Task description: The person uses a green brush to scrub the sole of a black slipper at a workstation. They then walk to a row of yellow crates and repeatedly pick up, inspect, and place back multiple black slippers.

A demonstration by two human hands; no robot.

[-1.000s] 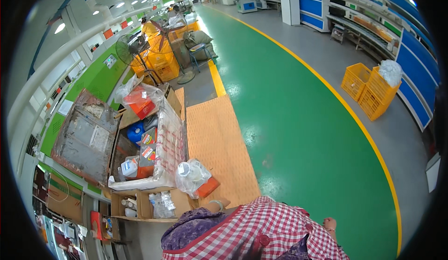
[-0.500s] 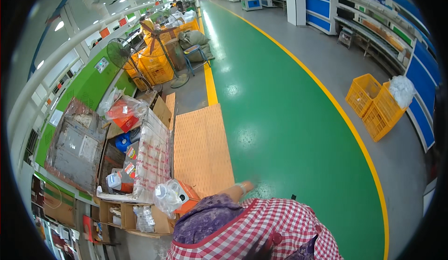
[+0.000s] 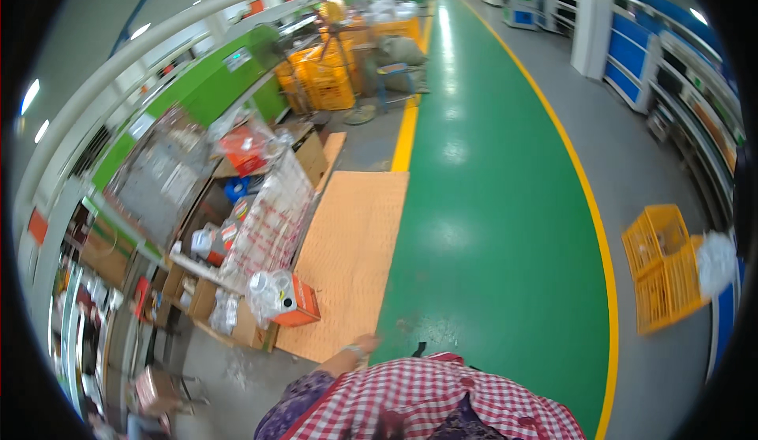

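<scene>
The left hand hangs empty beside the small orange cardboard box (fingers blurred, state unclear); approach it squarely before gripping. Right hand unseen.

A tan perforated mat lies beside the green floor lane, which has a yellow line along its far side. Just left of the mat sits an orange-and-white box. Right of the lane stand yellow crates. Below the mat, the shirt is red-and-white checked.
</scene>
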